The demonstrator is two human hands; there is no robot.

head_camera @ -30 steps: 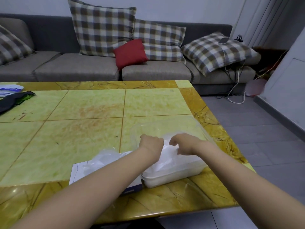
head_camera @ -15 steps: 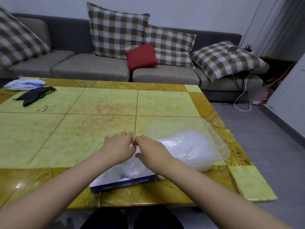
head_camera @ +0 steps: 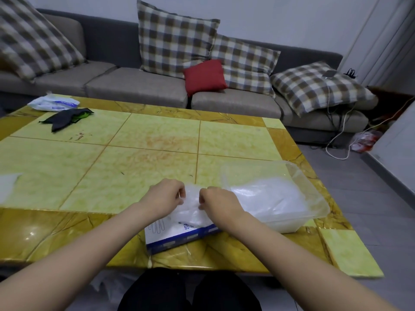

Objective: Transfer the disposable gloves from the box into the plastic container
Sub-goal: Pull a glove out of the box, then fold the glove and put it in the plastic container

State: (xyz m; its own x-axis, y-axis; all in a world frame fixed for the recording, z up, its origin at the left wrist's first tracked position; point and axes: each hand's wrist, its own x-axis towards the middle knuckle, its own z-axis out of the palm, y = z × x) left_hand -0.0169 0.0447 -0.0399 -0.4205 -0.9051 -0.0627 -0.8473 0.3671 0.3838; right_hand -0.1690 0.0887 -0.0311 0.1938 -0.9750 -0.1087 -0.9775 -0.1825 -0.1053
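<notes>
Box (head_camera: pixel 179 234) is set at the near edge of the desk (head_camera: pixel 134 164). Above the box, clear gloves (head_camera: pixel 190 205) are pinched by the curled fingers of the left grip (head_camera: pixel 165 196) and right grip (head_camera: pixel 221 203). The plastic container (head_camera: pixel 310 189) sits just right of the box, white contents blurred, junction hidden by the forearm. Wide desk surface lies beyond the box, with a dark cloth (head_camera: pixel 65 118) far left.

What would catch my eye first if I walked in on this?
Probably the action at the near edge of the yellow-green tiled table: the left hand and right hand each pinch a bunch of clear gloves above a blue-and-white box. Just right of them sits a clear plastic container holding a white heap of gloves. Farther back, a red cushion stands out among checked pillows on the grey sofa.
</notes>
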